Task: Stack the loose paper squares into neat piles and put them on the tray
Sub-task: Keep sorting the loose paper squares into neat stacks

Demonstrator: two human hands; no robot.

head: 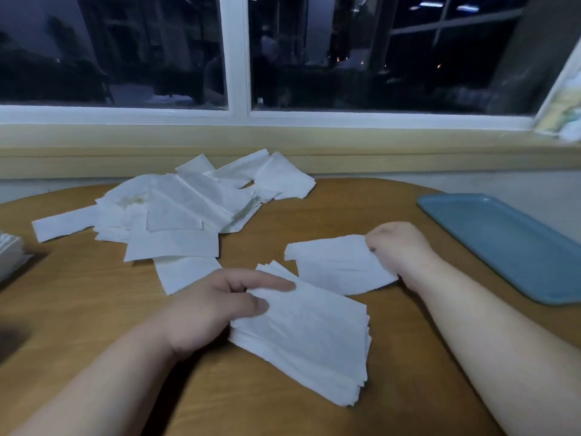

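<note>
A stack of white paper squares point(308, 338) lies on the wooden table in front of me. My left hand point(213, 306) rests on the stack's left edge, with thumb and forefinger on top of it. My right hand point(399, 250) pinches the right edge of a single white square point(336, 265), which lies just beyond the stack. A loose heap of white squares point(185, 209) covers the far left middle of the table. The blue tray point(509, 243) sits at the right with nothing on it.
Another pile of white paper point(9, 256) shows at the left edge. A window sill point(283, 136) and dark window run along the back. The round table's point(94, 309) edge curves away at the far left and right.
</note>
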